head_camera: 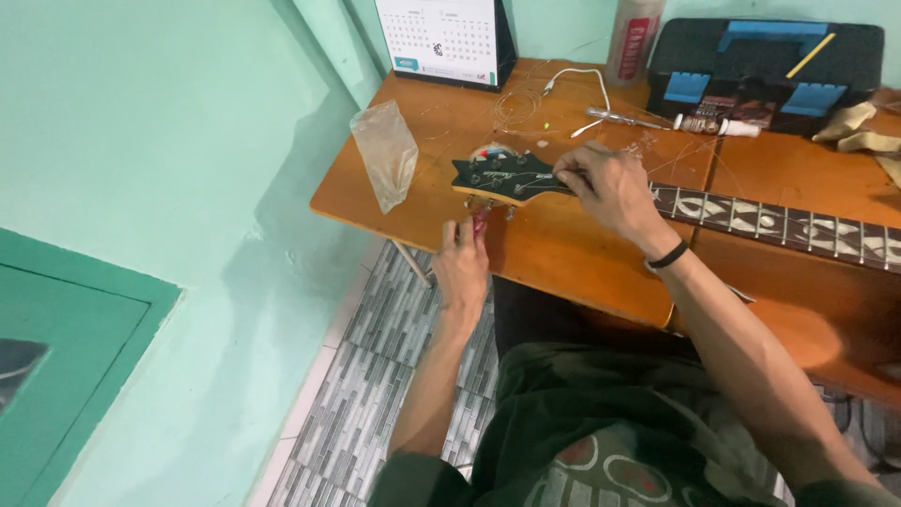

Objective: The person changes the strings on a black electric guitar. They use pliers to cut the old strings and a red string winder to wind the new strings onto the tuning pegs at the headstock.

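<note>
Head view: the guitar headstock [507,178] lies at the wooden table's [563,253] near edge — right hand [610,188] pressed on top, fingers curled, left hand [462,263] just below, pinching a small red tool [480,223] at the tuning pegs.

Black guitar headstock [507,176] on orange-brown counter [563,253]; dark fretboard [779,223] with pale inlays, grey patterned floor tiles [375,394], mint-green wall [169,141]

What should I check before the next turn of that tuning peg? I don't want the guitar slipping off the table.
1. Headstock lying on the table: ok, though its tip overhangs the edge.
2. Right hand pressing on the headstock: ok.
3. Left hand on a lower tuning peg: ok; grip detail cannot tell.
4. String seated in its post: cannot tell.
5. Loose strings clear of both hands: ok.
</note>
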